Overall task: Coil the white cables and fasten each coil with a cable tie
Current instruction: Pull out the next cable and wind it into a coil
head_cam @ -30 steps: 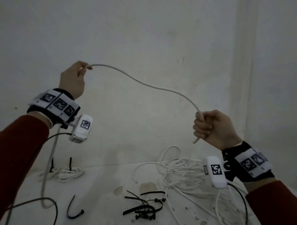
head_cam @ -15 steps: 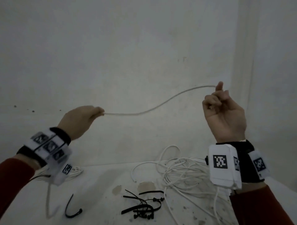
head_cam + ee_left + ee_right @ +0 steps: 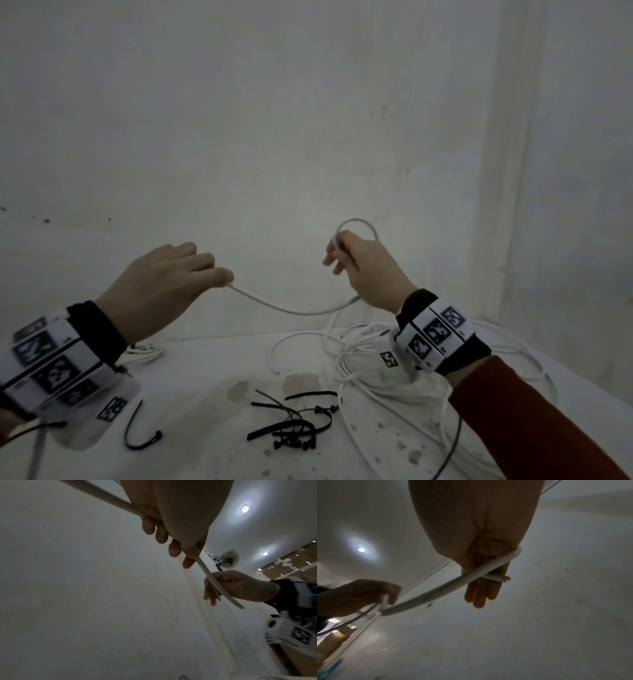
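A white cable (image 3: 298, 311) sags between my two hands above the table. My left hand (image 3: 222, 274) grips it at the fingertips; in the left wrist view the fingers (image 3: 159, 534) curl round the cable (image 3: 205, 573), which runs on past the wrist. My right hand (image 3: 337, 250) holds the cable's end, and a small loop (image 3: 358, 222) arches over its back. In the right wrist view the cable (image 3: 488, 569) wraps round the hand, its cut end (image 3: 505, 578) lies across the fingers, and three fingers (image 3: 479, 596) point straight out. Black cable ties (image 3: 294, 425) lie piled on the table (image 3: 205, 370).
A tangle of loose white cables (image 3: 370, 363) lies under my right wrist. One black tie (image 3: 140, 435) lies apart at the left. A tied white coil (image 3: 144, 353) sits at the back left by the wall (image 3: 308, 137).
Both hands have come down and closer together. The right hand has turned over, bending the cable's end into a small loop round itself. The stretch between the hands now sags.
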Tool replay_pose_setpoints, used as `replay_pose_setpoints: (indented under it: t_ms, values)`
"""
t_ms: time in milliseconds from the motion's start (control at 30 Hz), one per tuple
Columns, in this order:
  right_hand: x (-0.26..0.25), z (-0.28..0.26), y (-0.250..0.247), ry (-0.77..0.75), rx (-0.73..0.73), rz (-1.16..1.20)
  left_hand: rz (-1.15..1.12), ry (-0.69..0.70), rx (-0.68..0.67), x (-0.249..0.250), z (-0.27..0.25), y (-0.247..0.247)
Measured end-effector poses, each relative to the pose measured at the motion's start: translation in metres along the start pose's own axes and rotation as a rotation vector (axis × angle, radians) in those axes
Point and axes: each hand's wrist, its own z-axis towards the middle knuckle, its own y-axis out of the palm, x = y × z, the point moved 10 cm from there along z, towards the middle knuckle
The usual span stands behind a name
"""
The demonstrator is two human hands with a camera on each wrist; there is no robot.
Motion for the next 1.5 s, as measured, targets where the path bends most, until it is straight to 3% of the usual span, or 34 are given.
replay_pose_setpoints:
  t_ms: [133,267,467,567,633,700,967,1100,1200,1300,1367,1400,1500]
  values:
    - [-0.02,-0.022,0.045,-0.087,-0.394,-0.159,0.041,-0.099,-0.002,-0.021,-0.001,-0.006]
    - [-0.035,-0.037,0.063,-0.065,-0.55,-0.098,0.054,-0.151,0.025,-0.032,0.003,-0.01]
    - [-0.05,-0.046,0.075,-0.171,-0.527,-0.174,0.071,-0.237,0.096,-0.05,0.013,-0.028]
    - [-0.058,-0.044,0.062,-0.169,-0.404,0.093,0.081,-0.245,0.091,-0.06,0.015,-0.029]
    - [-0.051,-0.039,0.044,-0.095,-0.263,0.275,0.071,-0.253,0.087,-0.063,0.013,-0.028]
    - [-0.042,-0.038,0.035,-0.011,-0.212,0.411,0.058,-0.26,0.089,-0.064,0.011,-0.027]
    - [-0.068,-0.055,0.057,-0.028,-0.547,0.496,0.062,-0.229,0.078,-0.064,0.02,-0.03]
    - [-0.076,-0.051,0.058,0.02,-0.535,0.462,0.076,-0.241,0.115,-0.065,0.029,-0.035]
    - [-0.076,-0.048,0.052,0.163,-0.482,0.731,0.082,-0.285,0.127,-0.069,0.031,-0.035]
    - [-0.085,-0.045,0.054,0.265,-0.596,1.332,0.05,-0.322,0.103,-0.066,0.032,-0.025]
    - [-0.106,-0.042,0.047,0.195,-0.756,1.766,-0.028,-0.314,0.09,-0.056,0.036,-0.014]
    - [-0.11,-0.038,0.039,0.143,-0.765,1.927,-0.08,-0.315,0.084,-0.05,0.038,-0.007]
    - [-0.1,-0.02,0.015,-0.001,-0.543,2.142,-0.237,-0.362,0.073,-0.032,0.037,0.013]
